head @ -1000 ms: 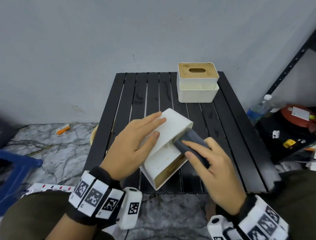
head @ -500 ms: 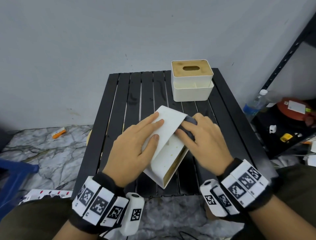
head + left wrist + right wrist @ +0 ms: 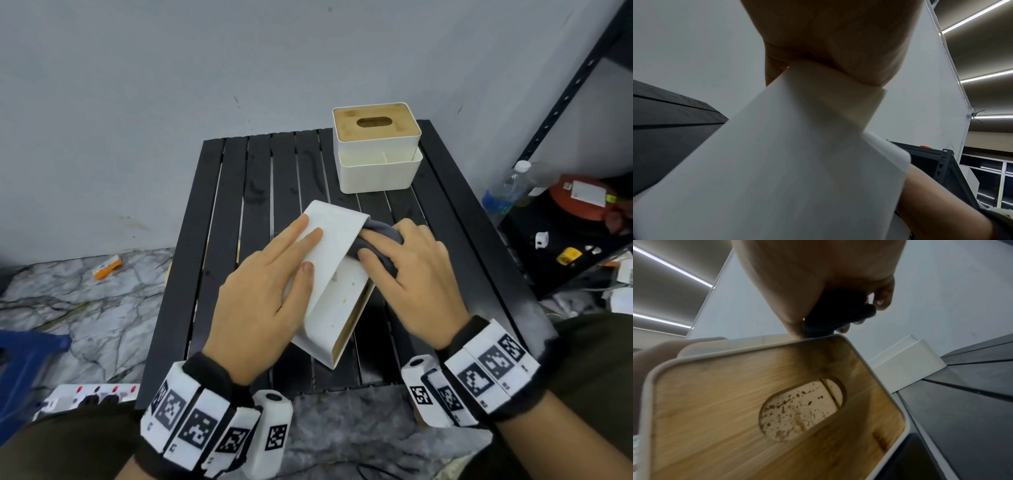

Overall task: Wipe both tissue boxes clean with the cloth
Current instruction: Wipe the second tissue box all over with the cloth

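A white tissue box (image 3: 337, 284) with a wooden lid stands tilted on one edge in the middle of the black slatted table (image 3: 236, 212). My left hand (image 3: 274, 284) rests on its upper face with straight fingers, the thumb on the adjoining speckled side. My right hand (image 3: 411, 270) grips a dark grey cloth (image 3: 376, 240) and presses it against the far end of that side. The left wrist view shows the palm (image 3: 828, 40) over the box (image 3: 777, 162). In the right wrist view the cloth (image 3: 834, 316) sits above the lid (image 3: 735, 410). A second tissue box (image 3: 376, 150) stands upright at the back.
A black metal rack (image 3: 565, 102) stands right of the table, with a water bottle (image 3: 503, 192) and small items on its low shelf. On the marble floor at left lie a power strip (image 3: 92, 397), a blue stool (image 3: 24, 370) and an orange object (image 3: 108, 267).
My right hand has slid the cloth along the box's side from its middle to the far upper corner. The left hand has stayed on the box.
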